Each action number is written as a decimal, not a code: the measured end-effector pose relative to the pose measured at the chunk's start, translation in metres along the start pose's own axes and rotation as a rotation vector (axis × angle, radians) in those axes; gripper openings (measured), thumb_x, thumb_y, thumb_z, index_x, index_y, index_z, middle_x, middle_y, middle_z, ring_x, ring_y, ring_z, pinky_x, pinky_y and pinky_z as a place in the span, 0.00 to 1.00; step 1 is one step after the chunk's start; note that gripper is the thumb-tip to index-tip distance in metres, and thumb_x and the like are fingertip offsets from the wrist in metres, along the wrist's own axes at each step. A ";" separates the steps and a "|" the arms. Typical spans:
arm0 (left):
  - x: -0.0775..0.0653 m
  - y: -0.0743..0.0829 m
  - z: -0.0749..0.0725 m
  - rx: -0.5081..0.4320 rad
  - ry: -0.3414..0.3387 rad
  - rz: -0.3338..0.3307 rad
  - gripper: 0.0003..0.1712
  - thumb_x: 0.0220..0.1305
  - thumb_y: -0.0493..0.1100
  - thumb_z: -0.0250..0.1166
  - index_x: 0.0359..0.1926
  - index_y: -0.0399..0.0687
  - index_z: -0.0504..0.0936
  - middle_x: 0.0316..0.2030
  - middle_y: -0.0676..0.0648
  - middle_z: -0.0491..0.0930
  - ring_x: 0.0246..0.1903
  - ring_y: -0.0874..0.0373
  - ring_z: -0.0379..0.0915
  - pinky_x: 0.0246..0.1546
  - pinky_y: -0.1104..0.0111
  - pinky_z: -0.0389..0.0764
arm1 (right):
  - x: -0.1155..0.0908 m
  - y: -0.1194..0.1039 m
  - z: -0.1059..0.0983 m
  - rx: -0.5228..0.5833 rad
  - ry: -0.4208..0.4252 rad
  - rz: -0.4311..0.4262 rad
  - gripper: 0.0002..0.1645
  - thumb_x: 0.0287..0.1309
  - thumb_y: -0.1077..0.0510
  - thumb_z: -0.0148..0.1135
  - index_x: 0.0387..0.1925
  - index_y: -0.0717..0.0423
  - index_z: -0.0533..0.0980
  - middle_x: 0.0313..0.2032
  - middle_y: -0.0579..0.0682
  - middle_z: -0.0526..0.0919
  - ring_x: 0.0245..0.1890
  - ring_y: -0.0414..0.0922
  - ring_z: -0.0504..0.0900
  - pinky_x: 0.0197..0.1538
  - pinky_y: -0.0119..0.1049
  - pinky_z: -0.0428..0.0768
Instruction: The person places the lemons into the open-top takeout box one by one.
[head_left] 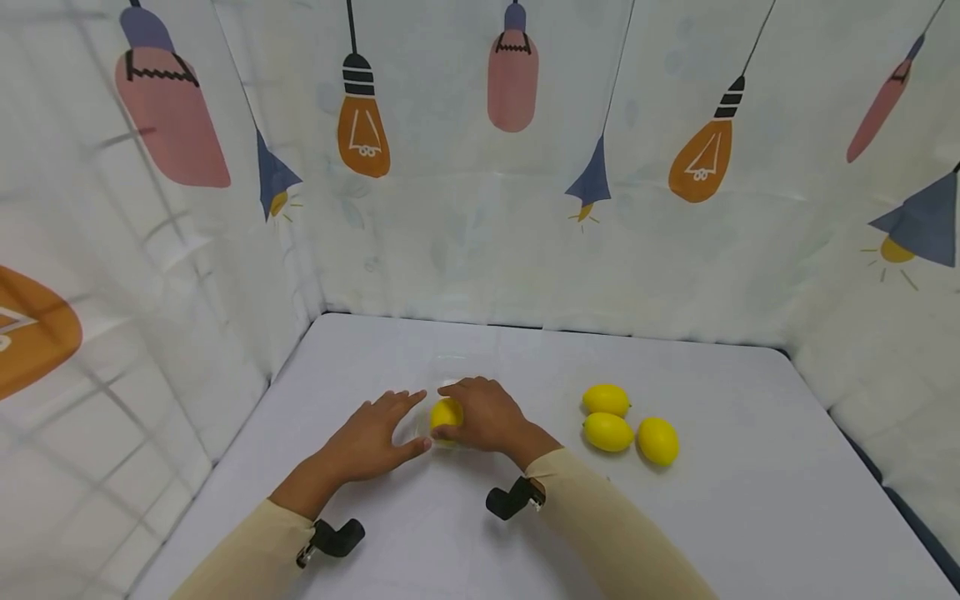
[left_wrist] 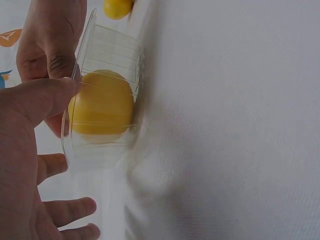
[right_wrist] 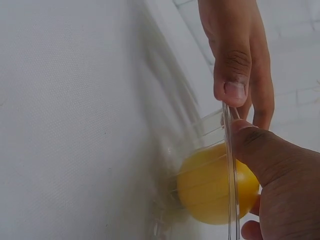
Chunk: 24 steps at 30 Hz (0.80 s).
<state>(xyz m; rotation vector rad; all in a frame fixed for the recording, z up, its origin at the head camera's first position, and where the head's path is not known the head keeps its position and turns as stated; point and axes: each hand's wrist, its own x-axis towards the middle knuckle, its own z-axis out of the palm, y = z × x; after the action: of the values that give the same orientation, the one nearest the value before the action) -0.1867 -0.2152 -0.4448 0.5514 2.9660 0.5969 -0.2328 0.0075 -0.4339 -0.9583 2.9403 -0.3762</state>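
A clear plastic container point(left_wrist: 107, 42) sits on the table with a yellow lemon point(right_wrist: 205, 185) inside, seen through its ribbed wall. My left hand point(head_left: 378, 437) is at its left end, fingers spread and fairly straight. The left thumb point(left_wrist: 50, 95) touches the container's rim. Reaching over from the other side, my right hand point(head_left: 487, 417) has its thumb at the rim and its fingers round the lemon, partly hidden behind it. Both thumbs come close together along the rim in the wrist views.
Right of my hands, three more lemons lie close together: a rear lemon point(head_left: 606, 400), a middle lemon point(head_left: 608, 432) and a right lemon point(head_left: 657, 442). The white table point(head_left: 750, 500) is bordered by white curtains point(head_left: 465, 242) printed with lamps.
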 end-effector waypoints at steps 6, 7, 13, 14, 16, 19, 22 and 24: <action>0.002 -0.002 0.001 0.016 -0.004 -0.003 0.48 0.66 0.71 0.62 0.79 0.54 0.63 0.73 0.37 0.65 0.73 0.36 0.57 0.70 0.33 0.52 | -0.002 0.003 -0.002 0.019 -0.007 0.024 0.40 0.58 0.32 0.70 0.68 0.44 0.76 0.64 0.44 0.79 0.64 0.47 0.76 0.68 0.46 0.71; 0.002 -0.002 0.001 0.016 -0.004 -0.001 0.48 0.66 0.71 0.62 0.78 0.54 0.63 0.72 0.37 0.65 0.73 0.36 0.57 0.69 0.33 0.53 | -0.002 0.004 -0.002 0.021 -0.006 0.022 0.41 0.58 0.32 0.70 0.68 0.44 0.76 0.64 0.44 0.79 0.64 0.47 0.75 0.68 0.46 0.70; 0.001 -0.001 -0.001 0.010 -0.009 0.000 0.47 0.66 0.69 0.63 0.78 0.53 0.63 0.72 0.36 0.66 0.72 0.35 0.57 0.69 0.33 0.53 | -0.005 0.012 -0.004 0.055 -0.009 0.036 0.42 0.58 0.31 0.70 0.69 0.43 0.75 0.65 0.44 0.78 0.66 0.48 0.74 0.69 0.48 0.70; 0.001 -0.001 -0.001 0.010 -0.009 0.000 0.47 0.66 0.68 0.63 0.78 0.53 0.63 0.72 0.36 0.66 0.72 0.35 0.58 0.69 0.33 0.53 | -0.005 0.013 -0.006 0.064 -0.012 0.041 0.42 0.58 0.31 0.70 0.70 0.43 0.75 0.66 0.44 0.78 0.66 0.48 0.74 0.69 0.48 0.70; 0.001 0.000 -0.002 0.013 -0.008 0.003 0.47 0.66 0.68 0.64 0.78 0.53 0.64 0.72 0.36 0.66 0.72 0.35 0.58 0.69 0.32 0.53 | -0.007 0.016 -0.010 0.081 -0.017 0.050 0.42 0.58 0.31 0.70 0.70 0.44 0.74 0.66 0.44 0.77 0.66 0.49 0.73 0.69 0.49 0.70; 0.000 0.000 -0.002 0.012 -0.006 0.009 0.47 0.67 0.68 0.64 0.78 0.52 0.64 0.72 0.36 0.66 0.72 0.34 0.58 0.69 0.32 0.53 | -0.013 0.019 -0.016 0.089 -0.015 0.049 0.42 0.59 0.31 0.69 0.70 0.44 0.74 0.66 0.45 0.77 0.66 0.49 0.73 0.69 0.50 0.70; 0.000 -0.001 -0.002 0.013 -0.010 0.010 0.47 0.67 0.68 0.63 0.79 0.52 0.63 0.72 0.36 0.66 0.72 0.35 0.58 0.69 0.32 0.53 | -0.019 0.024 -0.021 0.087 0.000 0.045 0.42 0.60 0.31 0.68 0.70 0.45 0.74 0.65 0.45 0.78 0.65 0.49 0.74 0.68 0.50 0.71; 0.000 0.000 -0.003 0.011 -0.012 0.004 0.47 0.67 0.68 0.63 0.79 0.53 0.62 0.72 0.35 0.65 0.72 0.34 0.58 0.69 0.33 0.53 | -0.023 0.027 -0.024 0.088 0.008 0.045 0.41 0.61 0.32 0.68 0.70 0.45 0.74 0.65 0.45 0.78 0.64 0.49 0.74 0.67 0.49 0.72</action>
<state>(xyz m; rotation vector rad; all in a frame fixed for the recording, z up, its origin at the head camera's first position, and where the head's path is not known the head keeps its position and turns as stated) -0.1871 -0.2163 -0.4424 0.5606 2.9592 0.5757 -0.2323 0.0476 -0.4182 -0.8801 2.9195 -0.5040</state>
